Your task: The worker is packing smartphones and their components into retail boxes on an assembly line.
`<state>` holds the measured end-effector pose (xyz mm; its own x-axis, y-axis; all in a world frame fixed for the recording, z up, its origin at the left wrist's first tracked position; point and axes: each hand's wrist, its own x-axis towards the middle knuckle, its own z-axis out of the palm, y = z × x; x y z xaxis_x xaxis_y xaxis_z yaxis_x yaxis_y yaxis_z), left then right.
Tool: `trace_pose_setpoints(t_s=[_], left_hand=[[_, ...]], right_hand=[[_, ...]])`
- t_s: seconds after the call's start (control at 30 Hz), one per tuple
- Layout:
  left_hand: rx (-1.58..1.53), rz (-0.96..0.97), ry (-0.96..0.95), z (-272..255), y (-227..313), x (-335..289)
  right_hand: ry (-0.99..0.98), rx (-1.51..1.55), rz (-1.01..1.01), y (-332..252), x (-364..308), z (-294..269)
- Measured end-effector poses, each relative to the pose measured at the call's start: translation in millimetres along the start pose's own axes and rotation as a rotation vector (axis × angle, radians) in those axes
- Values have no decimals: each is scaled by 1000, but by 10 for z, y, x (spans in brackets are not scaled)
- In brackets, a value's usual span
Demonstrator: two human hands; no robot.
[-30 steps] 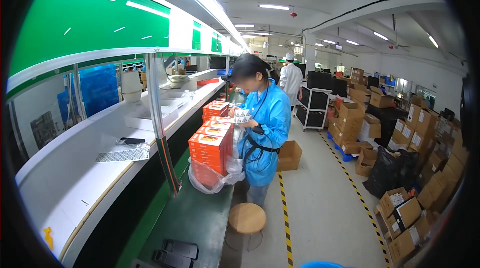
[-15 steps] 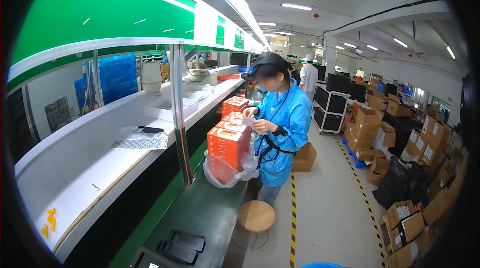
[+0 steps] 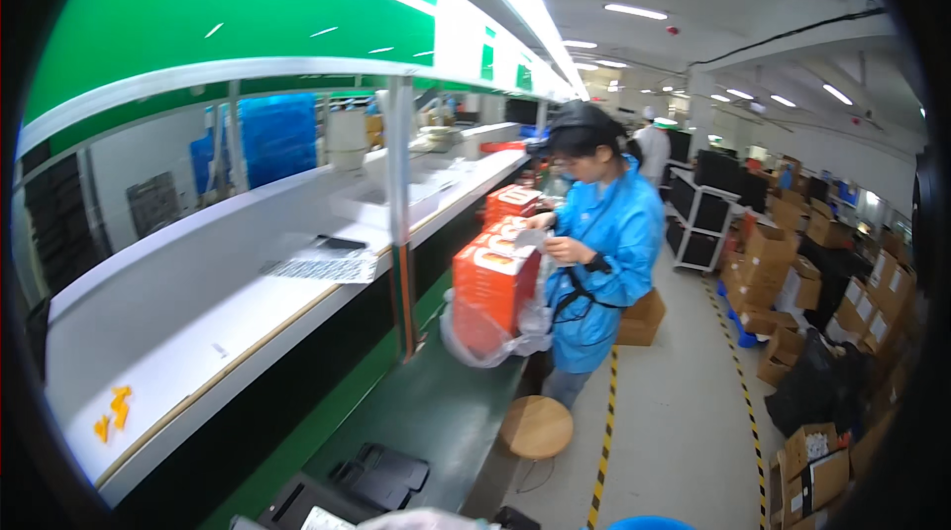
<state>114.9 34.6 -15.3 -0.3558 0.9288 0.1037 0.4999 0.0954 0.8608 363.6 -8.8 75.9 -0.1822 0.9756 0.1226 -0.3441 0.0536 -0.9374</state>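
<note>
Neither of my hands can be made out. At the lower edge, a pale, blurred shape (image 3: pixel 431 519) and a small dark thing (image 3: pixel 517 518) show only in part; I cannot tell what they are. Close to them, several dark flat devices (image 3: pixel 384 476) lie on the green bench (image 3: pixel 426 411). Beside these is a dark box-like thing with a white patch (image 3: pixel 322 518), cut off by the frame. Also at the bottom edge, farther right, is a rounded blue thing (image 3: pixel 649 523).
Ahead, a co-worker in a blue coat (image 3: pixel 606 243) holds a small pale piece over stacked orange boxes (image 3: pixel 485 287) in clear plastic. A metal post (image 3: pixel 399 183) rises beside the white shelf (image 3: pixel 188 332). A round wooden stool (image 3: pixel 537 427) stands near the bench; cartons (image 3: pixel 768 263) line the right.
My view has swung left, so the scene sits farther right and is slightly blurred. The pale shape and small dark thing have come in at the lower edge.
</note>
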Motion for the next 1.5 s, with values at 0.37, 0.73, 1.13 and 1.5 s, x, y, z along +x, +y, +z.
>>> trace_pose_setpoints(t_s=[0.37, 0.73, 1.13, 1.5], left_hand=[[-112, -27, -264, -6, 566, 226], [389, 127, -179, -105, 859, 123], [395, 274, -82, 192, 831, -417], [653, 22, 141, -126, 807, -114]], right_hand=[[521, -573, 133, 855, 130, -1650], [316, -1463, 182, 2048, 892, -1536], [317, -1595, 337, 2467, 1127, -1474], [402, -1556, 457, 2215, 1246, -1364]])
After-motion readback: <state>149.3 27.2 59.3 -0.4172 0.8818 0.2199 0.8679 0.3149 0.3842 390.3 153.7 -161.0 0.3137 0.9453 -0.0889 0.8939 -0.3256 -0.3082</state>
